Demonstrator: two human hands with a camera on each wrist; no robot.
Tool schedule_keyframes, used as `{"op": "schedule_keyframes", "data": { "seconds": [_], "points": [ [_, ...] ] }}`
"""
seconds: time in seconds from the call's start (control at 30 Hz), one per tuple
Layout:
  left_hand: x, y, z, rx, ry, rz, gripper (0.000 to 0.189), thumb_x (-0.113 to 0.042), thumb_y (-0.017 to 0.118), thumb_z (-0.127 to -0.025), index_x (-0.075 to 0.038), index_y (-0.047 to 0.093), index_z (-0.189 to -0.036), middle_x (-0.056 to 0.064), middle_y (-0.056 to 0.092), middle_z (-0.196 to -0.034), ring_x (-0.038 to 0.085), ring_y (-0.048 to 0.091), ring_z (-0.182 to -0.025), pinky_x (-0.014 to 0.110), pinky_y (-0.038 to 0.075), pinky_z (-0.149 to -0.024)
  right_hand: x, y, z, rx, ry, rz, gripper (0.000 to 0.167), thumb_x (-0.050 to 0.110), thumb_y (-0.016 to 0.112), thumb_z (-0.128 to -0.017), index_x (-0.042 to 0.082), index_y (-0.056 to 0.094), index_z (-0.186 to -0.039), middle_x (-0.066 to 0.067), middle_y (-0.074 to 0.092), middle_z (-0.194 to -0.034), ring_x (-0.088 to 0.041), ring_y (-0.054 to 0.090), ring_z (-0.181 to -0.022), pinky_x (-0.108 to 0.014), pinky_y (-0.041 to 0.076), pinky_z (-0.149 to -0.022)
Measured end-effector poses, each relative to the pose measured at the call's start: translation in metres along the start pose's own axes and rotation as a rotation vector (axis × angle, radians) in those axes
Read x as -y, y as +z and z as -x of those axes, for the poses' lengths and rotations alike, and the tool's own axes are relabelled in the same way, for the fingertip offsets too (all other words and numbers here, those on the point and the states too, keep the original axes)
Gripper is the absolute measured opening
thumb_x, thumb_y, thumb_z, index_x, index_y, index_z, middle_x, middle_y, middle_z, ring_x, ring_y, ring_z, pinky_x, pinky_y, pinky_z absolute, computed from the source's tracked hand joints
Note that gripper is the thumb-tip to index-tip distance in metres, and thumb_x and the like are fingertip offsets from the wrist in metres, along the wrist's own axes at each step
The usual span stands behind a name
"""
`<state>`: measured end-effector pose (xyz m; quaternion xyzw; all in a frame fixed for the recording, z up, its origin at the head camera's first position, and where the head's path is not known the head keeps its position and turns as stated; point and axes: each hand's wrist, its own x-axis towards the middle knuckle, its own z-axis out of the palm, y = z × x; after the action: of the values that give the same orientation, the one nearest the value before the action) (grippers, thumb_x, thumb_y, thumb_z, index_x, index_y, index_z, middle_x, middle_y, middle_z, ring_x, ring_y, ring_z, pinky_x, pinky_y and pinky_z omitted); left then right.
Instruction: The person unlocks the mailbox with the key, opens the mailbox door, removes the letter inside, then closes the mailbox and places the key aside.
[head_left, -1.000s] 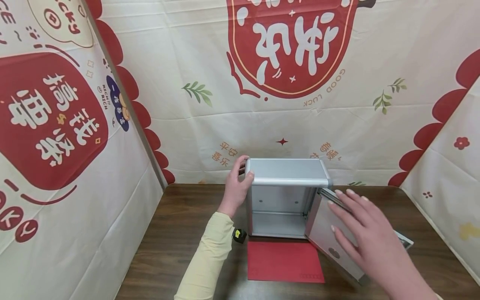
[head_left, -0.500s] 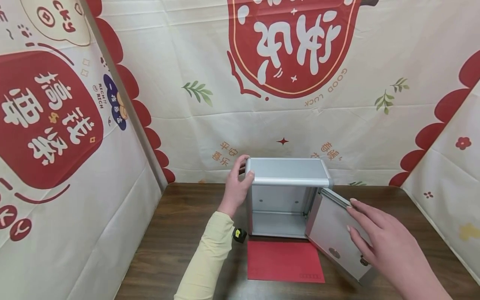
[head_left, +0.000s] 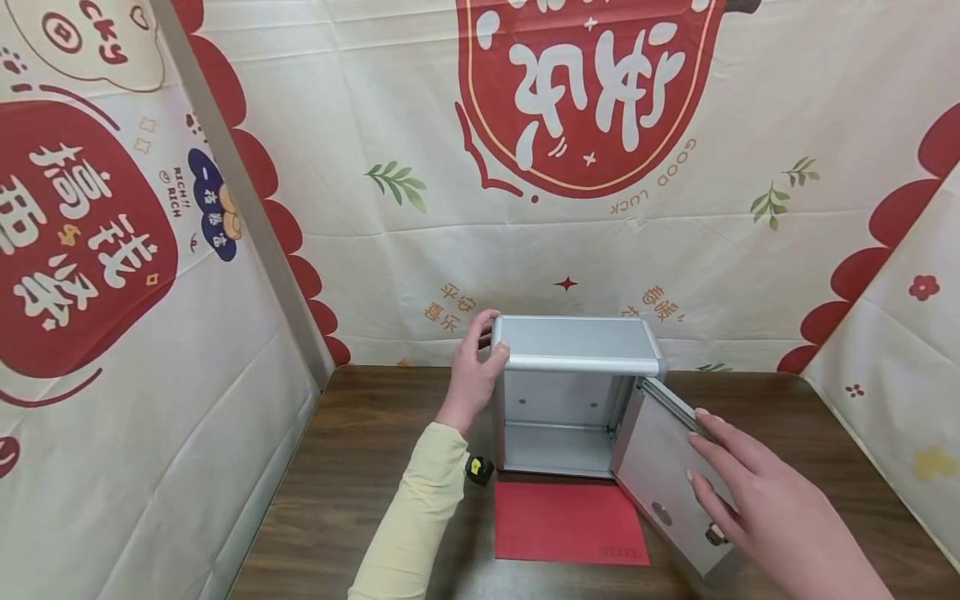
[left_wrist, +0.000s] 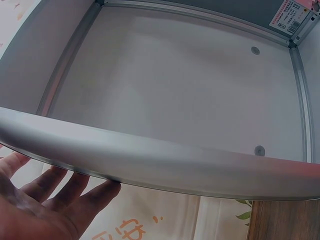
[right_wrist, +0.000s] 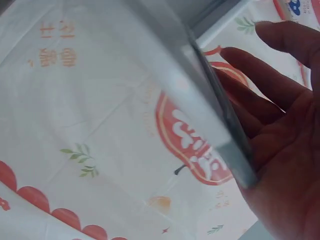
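A silver-grey metal box (head_left: 577, 340) stands on the table with its front facing me and its hinged door (head_left: 663, 467) swung out to the right. My left hand (head_left: 476, 367) holds the box's upper left corner, thumb at the front edge and fingers along the side. In the left wrist view, those fingers (left_wrist: 100, 196) touch the outside below the rounded rim. My right hand (head_left: 772, 496) lies against the door's free edge, fingers extended over it. The right wrist view shows this edge against the palm. A lock (head_left: 716, 533) sits on the door's inner face.
A red envelope (head_left: 570, 523) lies flat in front of the box. A small black object (head_left: 478, 469) with a yellow label is beside my left sleeve. Printed cloth (head_left: 360, 275) hangs behind and at both sides of the wooden table (head_left: 337, 483).
My right hand has come down onto the door's edge, and the door's free end has swung slightly leftward toward me. The left hand and the box stay put.
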<state>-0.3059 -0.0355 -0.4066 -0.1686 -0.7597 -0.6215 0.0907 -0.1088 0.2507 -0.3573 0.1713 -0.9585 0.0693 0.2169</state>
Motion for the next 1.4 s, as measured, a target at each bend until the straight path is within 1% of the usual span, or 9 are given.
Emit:
{"op": "schedule_keyframes", "data": {
  "seconds": [0.1, 0.17, 0.3, 0.43, 0.6, 0.73, 1.07, 1.2, 1.4],
  "points": [
    [0.000, 0.001, 0.002, -0.005, -0.001, 0.002, 0.048, -0.034, 0.052, -0.088, -0.029, 0.044, -0.135, 0.001, 0.052, -0.129, 0.021, 0.047, -0.117, 0.050, 0.042, -0.090, 0.005, -0.001, 0.003, 0.066, 0.012, -0.011, 0.054, 0.035, 0.081, -0.073, 0.002, 0.067, -0.114, -0.018, 0.050, -0.133, -0.031, 0.060, -0.099, -0.043, 0.054, -0.068],
    [0.000, 0.002, 0.004, -0.007, 0.000, 0.004, 0.048, -0.034, 0.052, -0.088, -0.029, 0.044, -0.135, 0.001, 0.052, -0.130, 0.022, 0.047, -0.118, 0.051, 0.042, -0.090, 0.008, -0.001, 0.006, 0.091, 0.007, -0.030, 0.052, 0.024, 0.085, -0.068, 0.005, 0.068, -0.113, -0.015, 0.050, -0.134, -0.028, 0.061, -0.099, -0.041, 0.054, -0.068],
    [-0.001, 0.003, 0.006, -0.011, 0.003, 0.005, 0.048, -0.034, 0.052, -0.088, -0.029, 0.045, -0.135, 0.001, 0.052, -0.130, 0.022, 0.047, -0.117, 0.049, 0.043, -0.089, 0.013, 0.002, 0.011, 0.079, -0.066, -0.051, 0.045, 0.027, 0.084, -0.068, 0.010, 0.070, -0.108, -0.010, 0.051, -0.136, -0.027, 0.058, -0.111, -0.037, 0.054, -0.071],
    [-0.001, 0.004, 0.008, -0.014, 0.005, 0.008, 0.047, -0.034, 0.052, -0.088, -0.030, 0.045, -0.134, 0.000, 0.052, -0.129, 0.021, 0.047, -0.116, 0.047, 0.044, -0.087, 0.020, 0.010, 0.014, 0.019, -0.194, -0.073, 0.040, 0.046, 0.073, -0.080, 0.016, 0.070, -0.106, -0.004, 0.052, -0.135, -0.022, 0.042, -0.130, -0.023, 0.051, -0.078],
    [-0.001, 0.002, 0.007, -0.012, 0.008, 0.011, 0.047, -0.032, 0.052, -0.088, -0.029, 0.045, -0.134, 0.002, 0.052, -0.129, 0.022, 0.047, -0.116, 0.046, 0.045, -0.086, 0.031, 0.020, 0.008, -0.025, -0.298, -0.156, 0.045, 0.055, 0.057, -0.088, 0.018, 0.067, -0.111, -0.004, 0.051, -0.137, -0.024, 0.034, -0.135, -0.007, 0.028, -0.096],
    [-0.001, 0.001, 0.006, -0.005, 0.008, 0.019, 0.046, -0.030, 0.053, -0.090, -0.028, 0.045, -0.135, 0.003, 0.052, -0.129, 0.023, 0.047, -0.117, 0.047, 0.045, -0.087, 0.038, 0.025, 0.004, -0.026, -0.318, -0.210, 0.054, 0.056, 0.064, -0.084, 0.018, 0.063, -0.122, -0.002, 0.050, -0.137, -0.026, 0.033, -0.135, -0.013, 0.015, -0.107],
    [-0.021, -0.004, 0.010, 0.026, 0.002, 0.024, 0.046, -0.020, 0.052, -0.092, -0.017, 0.044, -0.137, 0.012, 0.052, -0.129, 0.029, 0.047, -0.117, 0.048, 0.044, -0.088, 0.045, 0.036, -0.011, -0.052, -0.379, -0.241, 0.071, 0.057, 0.071, -0.077, 0.017, 0.056, -0.133, -0.001, 0.050, -0.137, -0.026, 0.038, -0.130, -0.020, 0.013, -0.110],
    [-0.005, -0.001, 0.004, 0.018, 0.008, 0.032, 0.047, -0.024, 0.053, -0.092, -0.022, 0.044, -0.138, 0.009, 0.051, -0.130, 0.027, 0.047, -0.118, 0.049, 0.045, -0.087, 0.046, 0.047, -0.021, -0.141, -0.428, -0.309, 0.070, 0.056, 0.068, -0.080, 0.012, 0.056, -0.133, -0.005, 0.052, -0.136, -0.028, 0.043, -0.127, -0.027, 0.017, -0.111],
    [-0.002, 0.000, 0.005, -0.006, 0.015, 0.022, 0.046, -0.030, 0.053, -0.090, -0.028, 0.045, -0.135, 0.003, 0.053, -0.127, 0.023, 0.049, -0.115, 0.045, 0.047, -0.084, 0.051, 0.071, -0.038, -0.285, -0.473, -0.345, 0.057, 0.049, 0.052, -0.093, 0.008, 0.056, -0.134, -0.011, 0.053, -0.136, -0.032, 0.047, -0.125, -0.036, 0.022, -0.111]
  ]
}}
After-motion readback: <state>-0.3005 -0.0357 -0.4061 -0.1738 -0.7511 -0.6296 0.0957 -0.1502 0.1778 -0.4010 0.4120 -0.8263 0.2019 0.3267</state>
